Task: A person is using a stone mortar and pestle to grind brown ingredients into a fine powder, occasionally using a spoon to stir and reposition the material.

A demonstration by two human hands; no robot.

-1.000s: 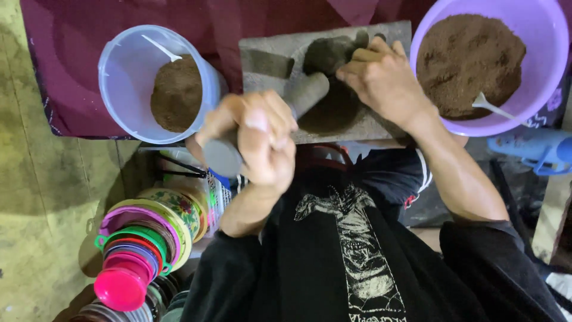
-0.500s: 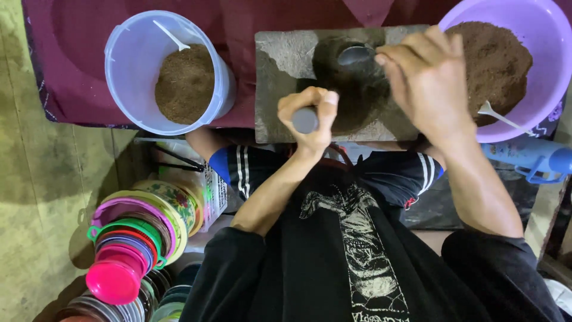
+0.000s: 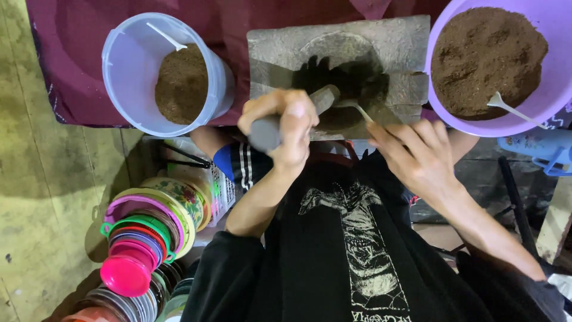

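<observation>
Head view, looking down. My left hand is closed tight round a grey cylindrical stone roller, held at a slant, far end resting on the flat grey grinding slab at the edge of a dark paste patch. My right hand pinches the handle of a small metal spoon, fingers closed on it, bowl end at the paste just beside the roller tip.

Step, as I judge it: grinding paused, scraping/gathering the dark mass w/ the spoon while the roller is kept tilted off it. Next move prob. calls for steady roller so paste doesn't smear off the near edge of the slab; spoon needs a shallow angle vs. rough stone.

Surface & room: slab lies on a maroon cloth. L of it, clear plastic tub part-filled w/ brown powder, white spoon inside. R, purple plastic basin heaped w/ same brown powder, white spoon too. Below L: stack of coloured plastic lids & bowls on yellowish floor. Blue plastic object far R, partly cut off.
</observation>
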